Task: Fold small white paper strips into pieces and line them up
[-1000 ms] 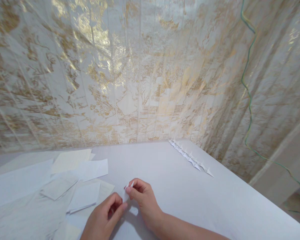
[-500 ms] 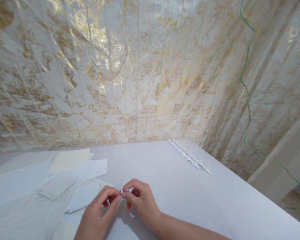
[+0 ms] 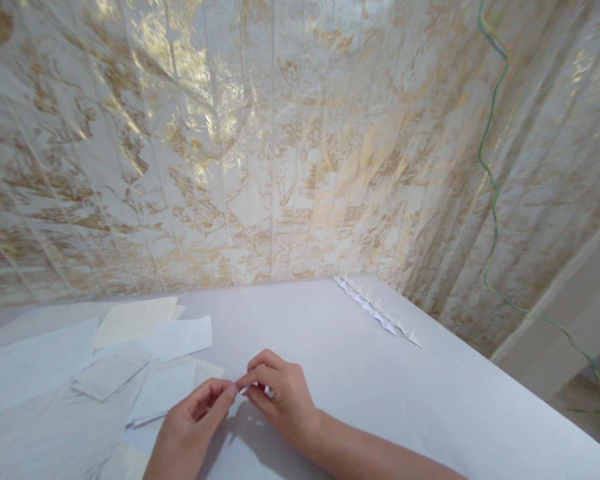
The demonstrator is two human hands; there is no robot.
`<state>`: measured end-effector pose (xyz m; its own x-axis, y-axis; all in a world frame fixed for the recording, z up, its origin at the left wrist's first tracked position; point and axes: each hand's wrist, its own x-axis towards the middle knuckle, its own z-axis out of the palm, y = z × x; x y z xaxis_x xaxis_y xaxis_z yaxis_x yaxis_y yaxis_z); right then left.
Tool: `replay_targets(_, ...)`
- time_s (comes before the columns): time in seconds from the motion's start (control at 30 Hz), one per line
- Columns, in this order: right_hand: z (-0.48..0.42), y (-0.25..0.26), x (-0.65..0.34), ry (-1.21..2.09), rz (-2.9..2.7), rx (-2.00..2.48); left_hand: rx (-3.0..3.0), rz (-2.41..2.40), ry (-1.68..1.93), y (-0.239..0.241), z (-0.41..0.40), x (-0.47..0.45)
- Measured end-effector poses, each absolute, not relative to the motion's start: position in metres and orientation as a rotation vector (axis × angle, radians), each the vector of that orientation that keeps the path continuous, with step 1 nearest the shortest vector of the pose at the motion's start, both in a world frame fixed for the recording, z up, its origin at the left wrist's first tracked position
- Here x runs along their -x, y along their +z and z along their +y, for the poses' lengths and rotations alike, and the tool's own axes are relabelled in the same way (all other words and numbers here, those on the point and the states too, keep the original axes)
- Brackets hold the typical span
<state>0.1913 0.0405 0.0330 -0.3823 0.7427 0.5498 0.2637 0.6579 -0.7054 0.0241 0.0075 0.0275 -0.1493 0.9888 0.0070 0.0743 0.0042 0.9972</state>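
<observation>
Between my fingertips, just above the white table (image 3: 300, 320), is a small folded piece of white paper (image 3: 243, 389), mostly hidden by the fingers. My left hand (image 3: 193, 417) pinches it from the left between thumb and index finger. From the other side, the bent fingers and thumb of my right hand (image 3: 283, 397) close on the same piece. Close to my left hand lies a small stack of white paper squares (image 3: 163, 393). At the far right, two rows of small folded white paper pieces (image 3: 377, 310) run diagonally along the table.
More loose paper covers the left side: a cream sheet (image 3: 136, 321), a white strip (image 3: 183, 337), another small stack (image 3: 111, 373) and a large white sheet (image 3: 35, 363). A gold-patterned curtain (image 3: 260, 147) hangs behind the table. A green cord (image 3: 495, 193) runs down it at right.
My right hand's fingers have shifted on the small paper, the index finger reaching further over it. My left hand has moved slightly left and down. The view has shifted a little.
</observation>
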Motion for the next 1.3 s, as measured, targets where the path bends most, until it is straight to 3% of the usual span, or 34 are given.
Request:
replay_targets(0.57,0.038,0.038,-0.189,0.868,-1.703,0.685,-0.813,1.017,1.043,0.049,0.006,-0.024)
replay_targets(0.97,0.04,0.035,-0.187,0.767,-1.7,0.722,-1.131,1.108,1.125,0.039,0.016,-0.022)
replay_targets(1.3,0.034,0.036,-0.183,0.956,-1.6,0.79,-1.646,1.372,1.139,0.037,0.007,-0.018)
